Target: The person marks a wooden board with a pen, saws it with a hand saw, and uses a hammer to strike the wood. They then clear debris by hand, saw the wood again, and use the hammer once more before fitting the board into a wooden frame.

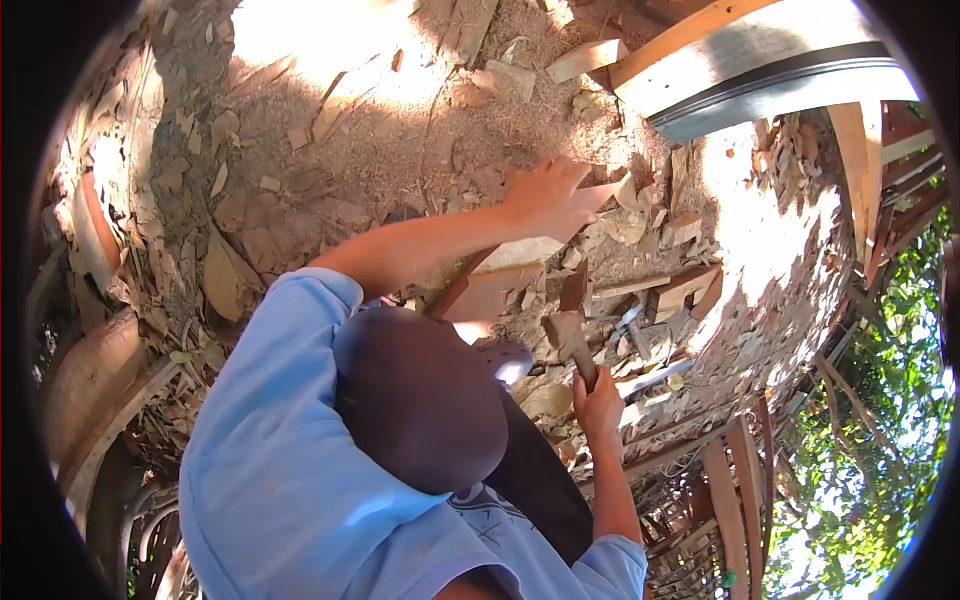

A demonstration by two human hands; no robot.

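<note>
Two hands work over ground thick with wood chips point(300, 170) and sawdust, seen from an odd fisheye angle that looks down over the person's own cap point(415, 395) and blue shirt point(290, 470). Going left to right, curved pieces of bark or timber point(90, 370) lie at the left edge, too warped by the lens to name surely. One arm stretches up across the middle, and its hand point(548, 195), which I take for the left, presses fingers-spread on the top end of a reddish plank point(500, 280), seemingly to steady it; the plank leans down toward the body, its lower end hidden behind the cap. Lower and to the right, the other hand point(598, 405) is wrapped tightly round the handle of a chopping tool point(572, 340), whose broad head sits just beside the plank; whether it is an adze or a hatchet is hard to tell. Offcuts point(690, 285) lie beyond it. At upper right a pale beam point(760, 60) is cut off by the frame, and greenery point(880, 400) fills the right edge.
</note>
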